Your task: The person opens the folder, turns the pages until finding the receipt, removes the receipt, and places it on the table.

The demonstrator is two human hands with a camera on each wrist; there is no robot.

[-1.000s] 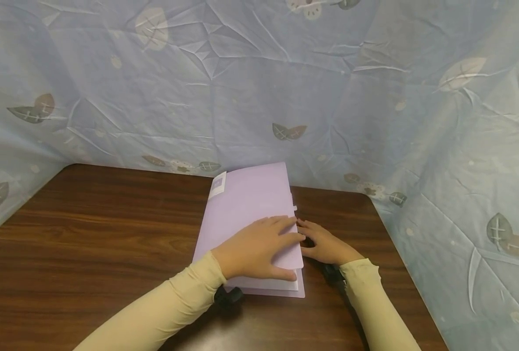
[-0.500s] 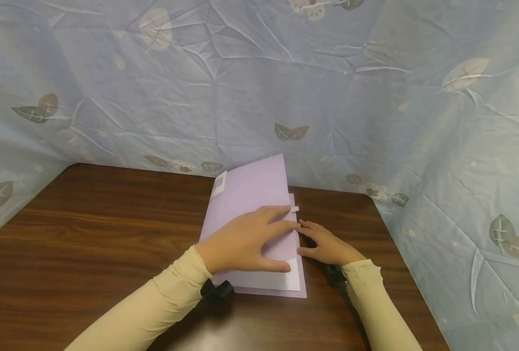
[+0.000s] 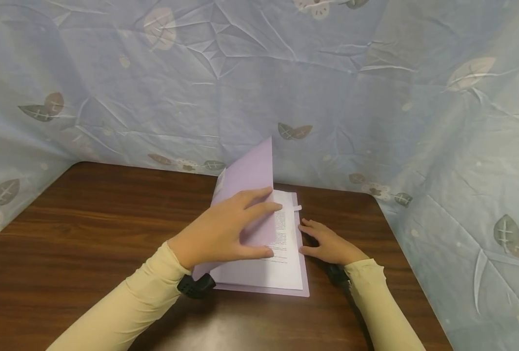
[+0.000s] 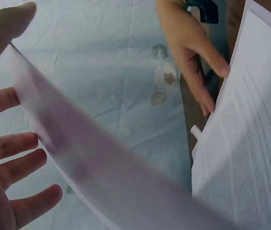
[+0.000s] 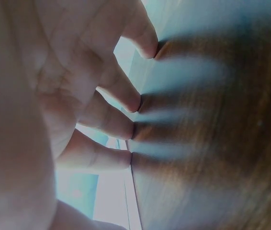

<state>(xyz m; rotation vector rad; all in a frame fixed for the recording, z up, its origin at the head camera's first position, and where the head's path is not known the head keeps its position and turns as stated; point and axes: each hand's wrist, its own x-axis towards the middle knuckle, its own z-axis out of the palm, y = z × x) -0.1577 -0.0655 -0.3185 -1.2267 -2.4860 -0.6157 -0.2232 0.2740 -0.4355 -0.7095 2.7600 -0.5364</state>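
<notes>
A lilac folder (image 3: 302, 280) lies on the table, its front cover (image 3: 252, 165) tilted up toward the left. Printed white sheets (image 3: 259, 275) show inside it. My left hand (image 3: 217, 229) touches the cover's free edge with spread fingers. In the left wrist view that edge runs past the thumb and fingertips of the left hand (image 4: 1, 167), without a curled grip. My right hand (image 3: 331, 246) is at the folder's right edge, near a small white tab (image 3: 297, 208). The right wrist view shows the fingertips of this hand (image 5: 73, 81) resting on the table.
The dark wood table (image 3: 110, 234) extends to both sides of the folder. A pale blue leaf-patterned cloth (image 3: 351, 63) hangs behind the table and along its sides. Black wrist-worn devices sit at the left wrist (image 3: 196, 286) and right wrist (image 3: 337, 274).
My left hand has moved left, swinging the cover up and leftward from nearly flat. More of the printed page now shows. My right hand has stayed about where it was.
</notes>
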